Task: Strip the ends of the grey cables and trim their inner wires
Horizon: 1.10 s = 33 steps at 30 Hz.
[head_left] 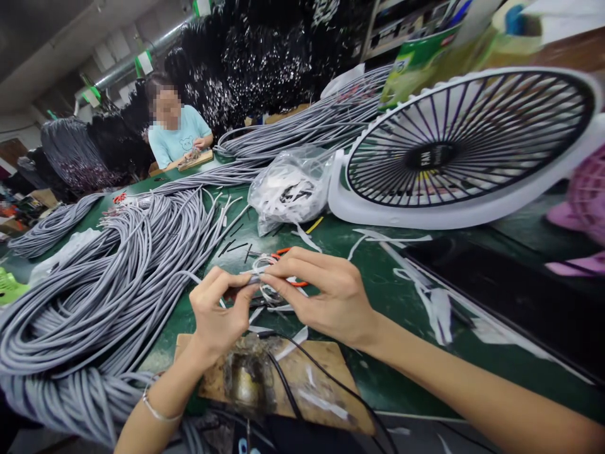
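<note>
Between the fingertips of my left hand (220, 312) is the end of a grey cable (254, 279), pinched over the green table. My right hand (326, 293) pinches at the same cable end, its fingertips almost meeting those of the left. Whatever fine part sits between the right fingertips is too small to make out. Just behind the fingers lie a small coil of thin white wire (267, 296) and an orange-handled tool (299, 282), partly covered by my right hand. Below my hands is a stained wooden board (326, 378) with a metal piece (246, 378) and black cords on it.
Large bundles of grey cable (118, 284) fill the left side. A plastic bag of white pieces (290, 189), a white fan (439, 151) and a dark flat panel (510, 302) stand or lie right of centre. Across the table (392, 372) sits a person (177, 135) handling something small.
</note>
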Tool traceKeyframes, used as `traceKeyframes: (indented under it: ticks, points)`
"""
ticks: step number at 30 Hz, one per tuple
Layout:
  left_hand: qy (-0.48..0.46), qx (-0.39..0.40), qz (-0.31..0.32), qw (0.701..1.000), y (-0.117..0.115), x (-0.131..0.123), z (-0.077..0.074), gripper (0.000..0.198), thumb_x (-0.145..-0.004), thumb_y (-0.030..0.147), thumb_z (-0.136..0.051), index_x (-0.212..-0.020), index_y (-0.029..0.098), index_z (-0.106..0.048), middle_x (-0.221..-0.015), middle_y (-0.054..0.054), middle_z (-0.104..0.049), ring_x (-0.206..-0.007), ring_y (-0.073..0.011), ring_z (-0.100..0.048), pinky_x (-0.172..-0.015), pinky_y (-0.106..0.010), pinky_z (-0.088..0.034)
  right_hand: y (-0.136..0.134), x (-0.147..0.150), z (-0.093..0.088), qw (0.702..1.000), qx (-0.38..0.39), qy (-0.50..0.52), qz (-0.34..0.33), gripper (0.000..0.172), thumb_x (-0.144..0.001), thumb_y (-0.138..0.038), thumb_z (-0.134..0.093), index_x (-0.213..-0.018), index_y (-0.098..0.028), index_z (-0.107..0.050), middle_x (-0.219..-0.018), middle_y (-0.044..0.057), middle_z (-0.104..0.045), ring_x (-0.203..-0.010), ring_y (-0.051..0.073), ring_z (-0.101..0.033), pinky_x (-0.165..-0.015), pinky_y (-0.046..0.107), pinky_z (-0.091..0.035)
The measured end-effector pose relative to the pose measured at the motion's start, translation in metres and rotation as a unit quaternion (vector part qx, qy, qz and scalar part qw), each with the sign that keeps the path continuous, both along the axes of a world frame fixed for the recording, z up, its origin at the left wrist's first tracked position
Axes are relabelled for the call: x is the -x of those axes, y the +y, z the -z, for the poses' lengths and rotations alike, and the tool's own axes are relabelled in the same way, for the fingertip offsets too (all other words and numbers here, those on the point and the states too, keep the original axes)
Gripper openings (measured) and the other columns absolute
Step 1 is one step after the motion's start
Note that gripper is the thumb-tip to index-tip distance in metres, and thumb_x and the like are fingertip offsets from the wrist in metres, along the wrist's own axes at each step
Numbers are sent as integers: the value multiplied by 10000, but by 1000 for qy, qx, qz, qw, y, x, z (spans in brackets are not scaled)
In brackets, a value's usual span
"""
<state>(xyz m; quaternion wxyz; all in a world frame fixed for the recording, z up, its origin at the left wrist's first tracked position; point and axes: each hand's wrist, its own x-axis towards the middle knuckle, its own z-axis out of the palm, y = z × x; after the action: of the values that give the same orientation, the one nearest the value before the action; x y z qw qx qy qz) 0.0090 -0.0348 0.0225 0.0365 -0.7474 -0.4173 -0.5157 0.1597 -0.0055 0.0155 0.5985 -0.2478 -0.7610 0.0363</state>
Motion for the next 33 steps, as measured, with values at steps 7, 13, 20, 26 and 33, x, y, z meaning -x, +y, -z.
traceKeyframes:
  ticks: [7,13,20,26,33]
  points:
    - [86,-91,-44,991,1,4,-1,100,-735,52,-606,-699,145,-599,-533,22,-538,-475,-74,-468,-474,-184,-421,2,-9,-2,992,-77,-64,73,84,-765,-121,-600,-698,-170,-609,-617,19,-647,-550,119,-587,-531,231,-461]
    - [104,-95,-61,988,2,4,2,104,-740,55,-600,-688,145,-603,-515,19,-544,-465,-79,-472,-474,-189,-422,1,-9,-2,985,-108,-104,86,102,-776,-120,-586,-692,-172,-612,-600,-2,-649,-546,113,-590,-533,229,-451]
    - [106,-103,-64,987,2,6,3,91,-724,48,-619,-694,134,-607,-524,9,-556,-472,-85,-489,-487,-197,-433,3,-11,-5,985,-106,-108,88,104,-777,-118,-587,-684,-158,-612,-591,13,-644,-531,114,-582,-508,234,-442]
    - [92,-98,-55,989,2,5,2,89,-724,47,-618,-703,133,-607,-530,14,-541,-472,-80,-467,-475,-193,-424,3,-9,-3,985,-117,-98,83,88,-768,-107,-596,-697,-158,-609,-601,15,-648,-535,119,-583,-519,240,-453]
    - [69,-65,-30,995,1,3,2,95,-722,45,-617,-732,140,-610,-569,16,-555,-490,-75,-466,-471,-185,-422,4,-6,3,990,-103,-75,59,105,-773,-106,-589,-680,-151,-608,-582,21,-639,-519,115,-576,-515,233,-461]
